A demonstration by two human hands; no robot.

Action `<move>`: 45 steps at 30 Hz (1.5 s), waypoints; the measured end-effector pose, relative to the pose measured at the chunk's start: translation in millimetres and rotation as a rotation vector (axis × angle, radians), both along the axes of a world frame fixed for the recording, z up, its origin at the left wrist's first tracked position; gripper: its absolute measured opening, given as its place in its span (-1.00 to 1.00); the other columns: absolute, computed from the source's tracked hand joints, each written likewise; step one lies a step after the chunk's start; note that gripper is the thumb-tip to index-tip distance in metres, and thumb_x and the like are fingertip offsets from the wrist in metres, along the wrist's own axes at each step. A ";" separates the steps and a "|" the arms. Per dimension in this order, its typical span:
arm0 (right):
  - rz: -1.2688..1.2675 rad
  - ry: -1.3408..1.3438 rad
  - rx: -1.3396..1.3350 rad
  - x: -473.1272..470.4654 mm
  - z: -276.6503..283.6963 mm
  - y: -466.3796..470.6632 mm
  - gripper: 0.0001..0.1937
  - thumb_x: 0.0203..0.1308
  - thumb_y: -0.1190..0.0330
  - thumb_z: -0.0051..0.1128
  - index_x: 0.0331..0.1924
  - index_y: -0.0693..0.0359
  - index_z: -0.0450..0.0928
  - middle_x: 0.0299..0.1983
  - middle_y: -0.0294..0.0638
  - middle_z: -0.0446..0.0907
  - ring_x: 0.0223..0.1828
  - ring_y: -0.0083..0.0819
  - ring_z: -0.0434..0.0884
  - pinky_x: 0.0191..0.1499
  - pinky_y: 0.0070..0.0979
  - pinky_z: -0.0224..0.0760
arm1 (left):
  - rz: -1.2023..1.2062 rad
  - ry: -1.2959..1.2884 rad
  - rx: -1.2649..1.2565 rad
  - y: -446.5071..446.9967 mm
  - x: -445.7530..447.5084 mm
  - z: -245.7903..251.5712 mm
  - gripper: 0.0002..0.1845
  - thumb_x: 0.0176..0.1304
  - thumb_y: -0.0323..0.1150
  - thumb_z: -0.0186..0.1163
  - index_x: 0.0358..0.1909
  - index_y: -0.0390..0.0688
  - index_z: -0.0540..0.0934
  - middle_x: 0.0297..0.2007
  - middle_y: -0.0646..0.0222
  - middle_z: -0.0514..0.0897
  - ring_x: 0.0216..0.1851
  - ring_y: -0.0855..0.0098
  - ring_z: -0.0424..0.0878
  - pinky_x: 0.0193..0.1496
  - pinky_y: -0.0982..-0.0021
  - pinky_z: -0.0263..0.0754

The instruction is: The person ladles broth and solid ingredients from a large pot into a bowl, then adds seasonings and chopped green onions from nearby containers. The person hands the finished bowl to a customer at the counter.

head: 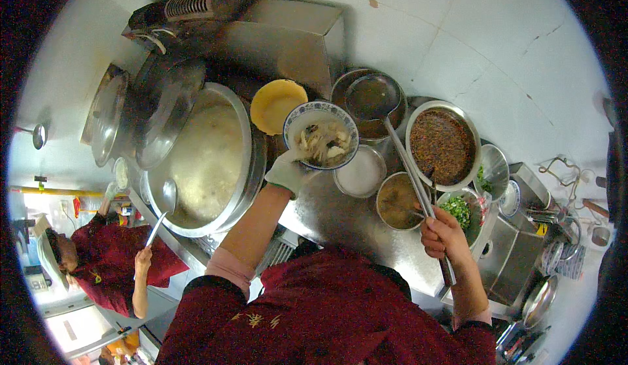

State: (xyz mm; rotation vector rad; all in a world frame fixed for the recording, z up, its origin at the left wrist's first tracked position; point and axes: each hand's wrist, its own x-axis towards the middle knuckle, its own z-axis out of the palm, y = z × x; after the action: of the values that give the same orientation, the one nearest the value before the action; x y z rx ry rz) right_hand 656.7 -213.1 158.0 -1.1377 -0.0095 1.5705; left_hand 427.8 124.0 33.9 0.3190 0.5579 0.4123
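My left hand (288, 171), in a pale glove, grips the near rim of a blue-and-white patterned bowl (321, 134). Pale sliced pieces and some dark bits lie inside it. My right hand (444, 232) is closed around the long metal handle of a ladle (373, 96). The ladle's wide cup sits over or in a metal pot (341, 88) holding dark liquid. Just behind the bowl stands a yellow basin (278, 106). Below the bowl is a round container of white granules (360, 171).
A huge steaming stockpot (206, 169) stands left, where a co-worker (117, 267) holds another ladle (169, 198). To the right are a basin of dark red-brown seasoning (444, 144), a pot of brownish contents (398, 200), a bowl of chopped greens (456, 213) and a metal sink (512, 257).
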 end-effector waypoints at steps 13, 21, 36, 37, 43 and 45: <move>0.431 -1.428 -0.162 -119.5 -2.1 -29.9 -0.37 0.30 0.49 0.11 0.43 0.14 0.17 -0.06 0.35 0.60 -0.08 0.39 0.59 -0.08 0.05 0.52 | -0.024 -0.112 -0.003 16.0 -43.1 -10.8 -0.27 0.12 -0.42 0.14 0.42 -0.16 0.29 0.35 0.08 0.42 0.37 -0.01 0.38 0.40 -0.17 0.33; 0.446 -0.547 -0.085 -177.5 -15.0 1.0 -0.77 0.41 0.34 0.13 0.01 0.23 0.40 -0.48 -0.30 0.52 -0.52 -0.53 0.53 -0.46 -0.48 0.44 | 0.105 -0.092 0.044 1.2 -157.2 -3.2 -0.28 0.17 -0.49 0.15 0.43 -0.13 0.27 0.33 0.14 0.40 0.38 0.04 0.33 0.43 -0.12 0.27; 0.316 -0.725 -0.121 -231.8 -261.9 75.9 -0.54 0.38 0.14 0.15 0.18 0.28 0.42 -0.33 -0.19 0.64 -0.45 -0.39 0.62 -0.38 -0.38 0.53 | -0.082 -0.040 -0.066 -59.4 -215.8 2.9 -0.08 -0.06 -0.48 0.36 0.45 -0.20 0.26 0.37 0.12 0.41 0.38 0.04 0.38 0.46 -0.06 0.28; -0.075 -0.729 -0.035 -213.9 -254.4 61.6 -0.58 0.40 0.17 0.11 0.19 0.24 0.40 -0.36 -0.21 0.60 -0.48 -0.44 0.58 -0.43 -0.45 0.48 | -0.093 -0.027 -0.097 -68.7 -208.5 -1.6 -0.09 -0.05 -0.49 0.35 0.44 -0.20 0.26 0.36 0.11 0.43 0.37 0.03 0.39 0.46 -0.06 0.28; -1.026 -0.099 0.110 -82.9 -213.5 -3.4 -0.79 0.44 0.38 0.05 0.06 0.23 0.46 -0.36 -0.21 0.56 -0.48 -0.60 0.48 -0.55 -0.75 0.29 | -0.201 0.171 0.011 -122.0 -166.1 -41.2 -0.24 -0.04 -0.30 0.32 0.31 -0.23 0.44 0.19 0.15 0.60 0.20 0.13 0.54 0.26 0.00 0.44; -1.116 0.167 0.053 -57.0 -214.3 10.1 -0.83 0.45 0.38 0.06 -0.02 0.27 0.49 -0.32 -0.16 0.60 -0.47 -0.58 0.50 -0.54 -0.75 0.37 | -0.231 0.134 -0.025 -132.5 -152.8 -52.1 -0.25 -0.05 -0.28 0.33 0.29 -0.22 0.46 0.12 0.21 0.64 0.12 0.14 0.57 0.25 0.00 0.43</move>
State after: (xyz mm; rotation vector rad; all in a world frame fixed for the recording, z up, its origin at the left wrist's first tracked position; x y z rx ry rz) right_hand 599.7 -203.0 -56.3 -0.7258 0.5922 0.6405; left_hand 275.0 -8.5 -18.1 0.3845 0.6489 0.1610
